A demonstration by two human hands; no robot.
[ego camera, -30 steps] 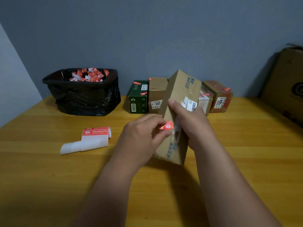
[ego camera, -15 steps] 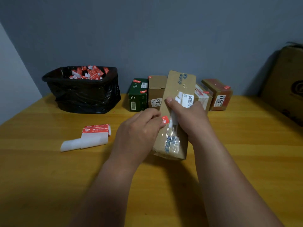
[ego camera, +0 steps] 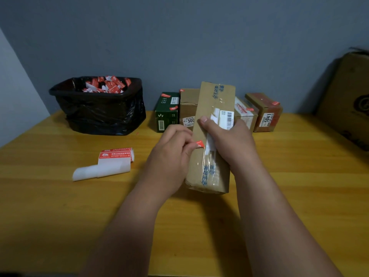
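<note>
Brown cardboard box (ego camera: 211, 140) stands tilted near the middle of the wooden bench (ego camera: 60, 216), its near end resting on the surface. Right hand (ego camera: 229, 140) wraps round it, thumb on top. Left hand (ego camera: 171, 154) pinches a red sticker (ego camera: 199, 144) against the box's left edge.

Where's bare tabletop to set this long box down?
Bare tabletop lies right of the long box, short of the large carton, and along the near edge below the sticker roll. The back is crowded: bin bag, then a row of small boxes.
</note>
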